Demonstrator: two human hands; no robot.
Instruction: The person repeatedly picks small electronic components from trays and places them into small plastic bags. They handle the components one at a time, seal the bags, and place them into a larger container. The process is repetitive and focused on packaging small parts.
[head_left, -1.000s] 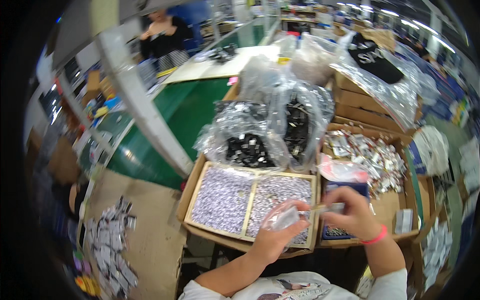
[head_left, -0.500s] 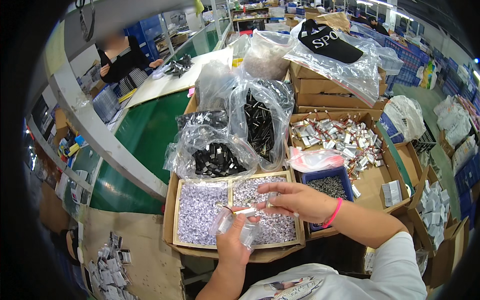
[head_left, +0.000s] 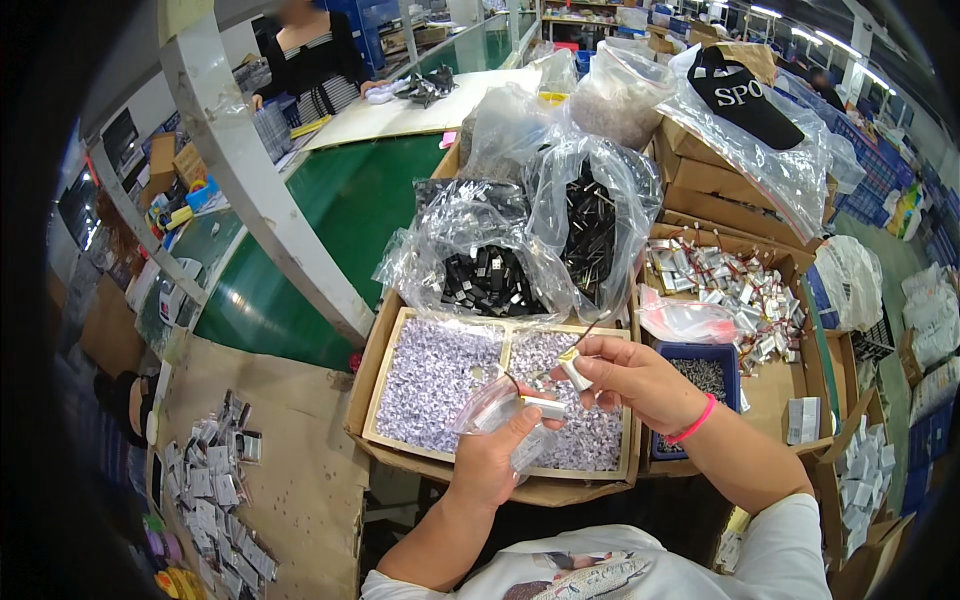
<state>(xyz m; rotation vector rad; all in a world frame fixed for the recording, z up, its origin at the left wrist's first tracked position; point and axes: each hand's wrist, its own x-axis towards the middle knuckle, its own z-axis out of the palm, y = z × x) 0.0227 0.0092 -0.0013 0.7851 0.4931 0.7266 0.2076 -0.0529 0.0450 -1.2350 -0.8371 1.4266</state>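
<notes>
Partly, the left hand [head_left: 490, 462] hides a clear bag [head_left: 482, 410].

bright, even light; ceiling lamps [head_left: 838, 43] glow far ahead and right of the sharp fingers [head_left: 612, 373]. glare streaks the plastic bags [head_left: 450, 225] just beyond them; outward, edges curve into black.

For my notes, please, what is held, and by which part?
Left hand: clear bag by its middle, silvery pack by its near side; right hand: another pack by its right side.
</notes>
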